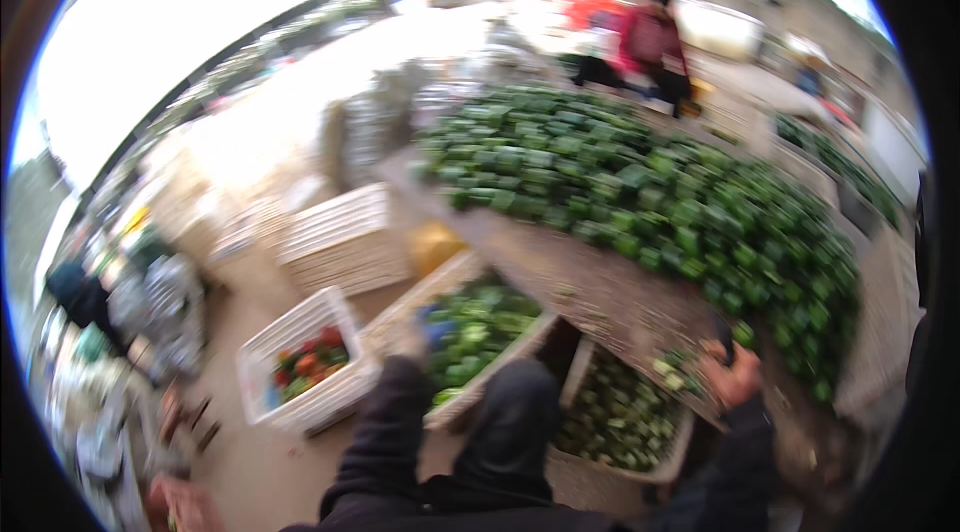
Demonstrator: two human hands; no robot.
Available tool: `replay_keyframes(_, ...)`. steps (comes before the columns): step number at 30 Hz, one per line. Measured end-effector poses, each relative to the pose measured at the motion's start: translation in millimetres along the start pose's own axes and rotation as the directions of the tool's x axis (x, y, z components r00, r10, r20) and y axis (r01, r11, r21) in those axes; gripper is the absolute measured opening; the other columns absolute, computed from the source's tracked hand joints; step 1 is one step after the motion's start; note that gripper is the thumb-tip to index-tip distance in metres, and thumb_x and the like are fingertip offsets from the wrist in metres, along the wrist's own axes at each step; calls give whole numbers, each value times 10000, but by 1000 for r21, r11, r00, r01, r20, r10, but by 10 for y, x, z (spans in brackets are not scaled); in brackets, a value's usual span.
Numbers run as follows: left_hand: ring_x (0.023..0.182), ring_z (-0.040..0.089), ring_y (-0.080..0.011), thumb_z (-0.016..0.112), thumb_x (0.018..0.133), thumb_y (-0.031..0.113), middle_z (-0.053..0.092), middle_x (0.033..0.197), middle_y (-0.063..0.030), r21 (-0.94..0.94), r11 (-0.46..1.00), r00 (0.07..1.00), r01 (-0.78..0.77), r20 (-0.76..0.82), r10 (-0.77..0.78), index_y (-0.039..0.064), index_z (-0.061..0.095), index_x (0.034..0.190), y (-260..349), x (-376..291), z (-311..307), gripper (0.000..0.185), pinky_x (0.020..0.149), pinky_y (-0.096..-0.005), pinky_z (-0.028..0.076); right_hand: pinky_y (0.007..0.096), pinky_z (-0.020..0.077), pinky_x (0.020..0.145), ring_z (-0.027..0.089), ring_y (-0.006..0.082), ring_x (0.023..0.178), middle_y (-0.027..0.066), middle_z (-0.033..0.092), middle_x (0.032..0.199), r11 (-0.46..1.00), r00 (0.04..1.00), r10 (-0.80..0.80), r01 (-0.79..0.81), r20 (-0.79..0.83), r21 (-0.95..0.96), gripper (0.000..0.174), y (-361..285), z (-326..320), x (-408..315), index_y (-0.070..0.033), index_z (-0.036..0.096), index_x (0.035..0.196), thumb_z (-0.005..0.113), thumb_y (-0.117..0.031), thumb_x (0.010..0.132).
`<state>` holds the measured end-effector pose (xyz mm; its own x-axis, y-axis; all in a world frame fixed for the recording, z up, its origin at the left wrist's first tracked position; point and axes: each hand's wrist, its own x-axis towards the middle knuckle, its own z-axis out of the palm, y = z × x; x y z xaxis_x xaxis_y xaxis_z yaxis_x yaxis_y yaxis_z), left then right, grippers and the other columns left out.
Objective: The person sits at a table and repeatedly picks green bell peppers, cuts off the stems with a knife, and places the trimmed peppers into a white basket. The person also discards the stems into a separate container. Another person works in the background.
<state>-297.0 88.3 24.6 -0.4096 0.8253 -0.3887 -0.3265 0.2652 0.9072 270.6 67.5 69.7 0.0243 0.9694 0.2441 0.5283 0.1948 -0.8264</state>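
Observation:
My right hand (pixel 731 374) is closed around a dark tool (pixel 724 340) that looks like a knife, at the near edge of the wooden table (pixel 517 239). Close to it lies a single green vegetable (pixel 743 334), and pale green trimmings (pixel 671 374) are scattered beside the fingers. A large heap of green vegetables (pixel 600 164) covers much of the tabletop; blur hides their exact kind. My left hand (pixel 407 337) is blurred at the rim of a crate of green vegetables (pixel 484 322). A blue patch (pixel 442 329) shows next to that hand; its grip is unclear.
A crate of trimmed pieces (pixel 619 412) stands below the table's edge. To the left are a white crate (pixel 251 382) with red and green produce and stacked crates (pixel 341 239). One person (pixel 652 44) stands beyond the heap; another (pixel 82 299) is among plastic bags (pixel 169 307) at far left.

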Motion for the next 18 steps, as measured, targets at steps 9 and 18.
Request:
replay_keyframes(9, 1273, 634, -222, 730, 992, 105, 670, 1396, -168, 108, 852, 746, -513, 547, 380, -78, 577, 1453, 340, -474, 1620, 519, 1102, -340, 494, 294, 402, 379, 501, 97, 402, 3, 637, 684, 886, 805, 432, -294, -407, 358, 267, 636, -833, 277, 16, 752, 1140, 794, -152, 937)
replay_keyframes(18, 1177, 666, -207, 748, 986, 266, 696, 1358, -121, 253, 964, 584, -87, 796, -156, -4, 615, 1444, -530, -879, 3510, 548, 951, -337, 545, 407, 591, 812, 770, 300, 856, 166, 794, 915, 832, 761, 199, -465, -618, -304, 349, 2266, -836, 809, -25, 805, 1018, 870, -271, 779)
